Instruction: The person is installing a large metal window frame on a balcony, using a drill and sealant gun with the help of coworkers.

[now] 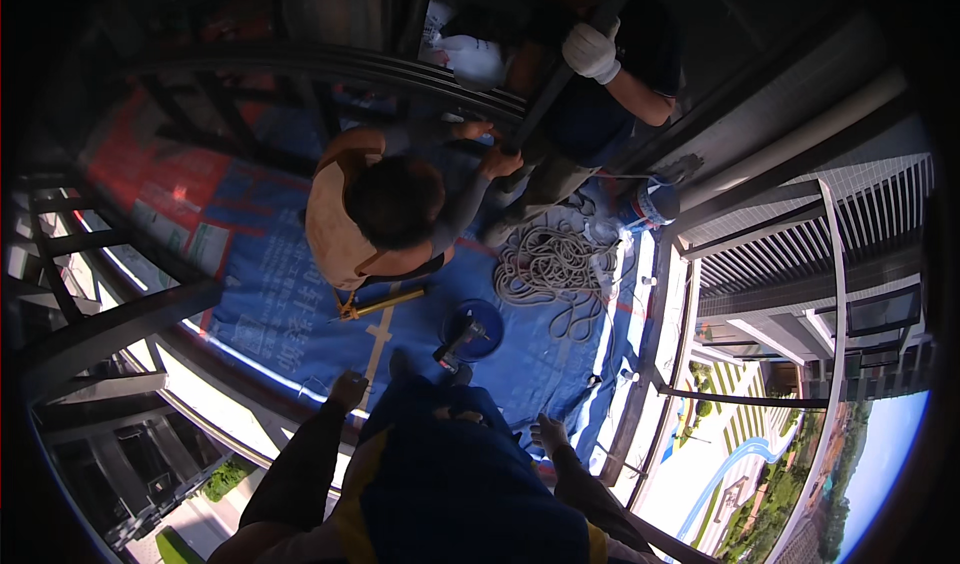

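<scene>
My left hand (348, 391) hangs low beside my left leg, above the edge of a blue floor sheet (290, 314); its fingers are too dark to read. On the other side my right hand (549, 434) hangs with loosely spread fingers, holding nothing visible. Between and ahead of them stands a blue bucket (489, 322), with a dark power tool (460, 349) at its near rim. A long yellow tool (388, 305), like a caulking gun, lies left of the bucket. Beyond it a crouching person (340, 214) grips a dark metal bar (550, 92) with both hands.
A standing person's white-gloved hand (592, 52) holds the bar's upper part. Tangled rope (550, 264) lies right of the bucket, near a paint pail (655, 204). Dark metal frames (110, 339) flank the left; a railing (745, 398) borders the drop at right.
</scene>
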`<control>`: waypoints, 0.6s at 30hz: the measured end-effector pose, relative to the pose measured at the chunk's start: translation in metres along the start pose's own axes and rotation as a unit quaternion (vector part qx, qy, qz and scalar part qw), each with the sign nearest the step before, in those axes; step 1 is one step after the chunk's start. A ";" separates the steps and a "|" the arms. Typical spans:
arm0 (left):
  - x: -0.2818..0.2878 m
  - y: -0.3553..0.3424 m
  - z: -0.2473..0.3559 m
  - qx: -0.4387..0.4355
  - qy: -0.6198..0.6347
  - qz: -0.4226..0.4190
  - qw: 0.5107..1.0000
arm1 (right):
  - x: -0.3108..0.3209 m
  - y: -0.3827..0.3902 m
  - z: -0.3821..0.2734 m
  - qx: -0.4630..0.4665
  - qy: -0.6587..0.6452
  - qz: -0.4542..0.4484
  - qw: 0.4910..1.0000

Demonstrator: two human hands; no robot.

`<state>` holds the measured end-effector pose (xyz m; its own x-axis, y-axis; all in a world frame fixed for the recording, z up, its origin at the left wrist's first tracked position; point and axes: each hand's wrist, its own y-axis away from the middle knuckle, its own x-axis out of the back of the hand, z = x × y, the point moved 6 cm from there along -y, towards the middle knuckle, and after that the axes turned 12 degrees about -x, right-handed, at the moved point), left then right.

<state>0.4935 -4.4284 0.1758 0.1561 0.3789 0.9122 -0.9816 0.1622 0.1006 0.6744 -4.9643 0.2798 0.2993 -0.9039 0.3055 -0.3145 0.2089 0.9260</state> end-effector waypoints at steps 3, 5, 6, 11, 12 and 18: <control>-0.022 0.028 -0.028 0.102 0.107 0.058 0.987 | -0.007 0.009 -0.004 -0.001 0.005 -0.005 1.000; -0.010 0.024 -0.019 0.063 0.094 0.042 0.993 | -0.004 0.007 0.000 0.000 -0.003 0.007 1.000; -0.007 0.027 -0.016 0.032 0.074 0.028 0.996 | -0.006 0.008 -0.003 0.005 -0.003 0.008 1.000; 0.003 0.034 -0.024 0.007 0.052 0.030 0.998 | -0.025 0.018 -0.019 0.003 -0.013 0.003 1.000; 0.004 0.035 -0.025 0.003 0.047 0.040 0.998 | -0.029 0.019 -0.021 0.008 -0.016 -0.001 1.000; -0.002 0.034 -0.030 0.032 0.037 0.057 0.997 | -0.045 0.029 -0.030 0.005 -0.016 -0.011 1.000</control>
<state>0.4632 -4.3963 0.1658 0.0494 0.4577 0.8877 -0.9980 0.0568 0.0262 0.6787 -4.9065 0.2999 0.2775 -0.9198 0.2775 -0.3180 0.1846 0.9300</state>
